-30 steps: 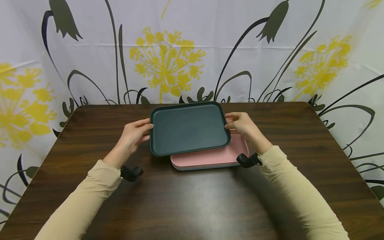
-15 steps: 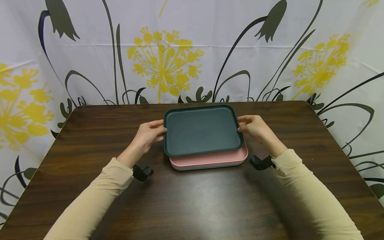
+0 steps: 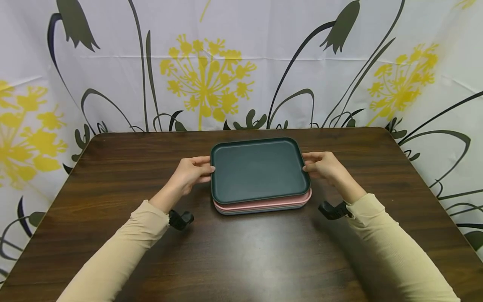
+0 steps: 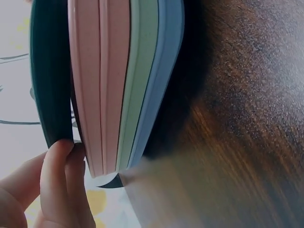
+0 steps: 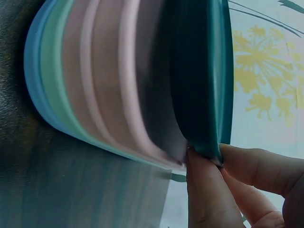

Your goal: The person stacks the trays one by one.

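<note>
A dark green rectangular tray [image 3: 260,170] lies level, close over a stack of trays in the head view. My left hand [image 3: 190,174] pinches its left short edge between thumb and fingers. On the opposite edge, my right hand [image 3: 323,167] pinches the rim the same way. Beneath it, the stack shows pink trays [image 4: 102,95], a light green tray [image 4: 142,61] and a blue tray [image 4: 166,71] at the bottom. In the right wrist view, a dark gap separates the green tray [image 5: 197,71] from the top pink tray [image 5: 130,76].
The stack stands on a dark wooden table [image 3: 241,251]. Behind the table's far edge hangs a white curtain [image 3: 283,33] with yellow and grey flower prints. A black wrist camera [image 3: 181,219] is strapped on the left wrist, another black camera [image 3: 332,209] on the right.
Both hands have brought the dark green tray rightward and then lower, so it now covers most of the pink tray. The stack below has stayed in place.
</note>
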The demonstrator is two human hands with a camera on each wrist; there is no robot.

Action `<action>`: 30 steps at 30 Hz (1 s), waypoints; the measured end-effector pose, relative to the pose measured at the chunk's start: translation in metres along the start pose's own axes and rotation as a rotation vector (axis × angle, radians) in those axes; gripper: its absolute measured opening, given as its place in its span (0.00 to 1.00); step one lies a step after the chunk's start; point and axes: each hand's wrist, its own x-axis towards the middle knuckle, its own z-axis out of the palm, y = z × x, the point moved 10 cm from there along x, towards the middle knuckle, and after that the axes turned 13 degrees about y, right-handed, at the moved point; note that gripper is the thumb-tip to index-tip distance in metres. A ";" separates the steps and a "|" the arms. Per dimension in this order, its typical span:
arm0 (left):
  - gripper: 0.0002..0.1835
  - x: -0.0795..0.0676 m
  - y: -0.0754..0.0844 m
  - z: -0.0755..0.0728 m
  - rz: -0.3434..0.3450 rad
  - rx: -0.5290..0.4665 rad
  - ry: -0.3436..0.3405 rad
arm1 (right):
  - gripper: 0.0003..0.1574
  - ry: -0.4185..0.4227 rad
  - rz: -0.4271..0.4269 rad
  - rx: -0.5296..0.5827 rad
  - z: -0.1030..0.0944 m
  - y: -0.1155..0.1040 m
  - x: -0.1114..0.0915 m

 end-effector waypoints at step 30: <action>0.29 -0.005 0.009 0.004 0.094 0.183 0.002 | 0.30 0.051 0.040 -0.018 -0.004 0.016 0.001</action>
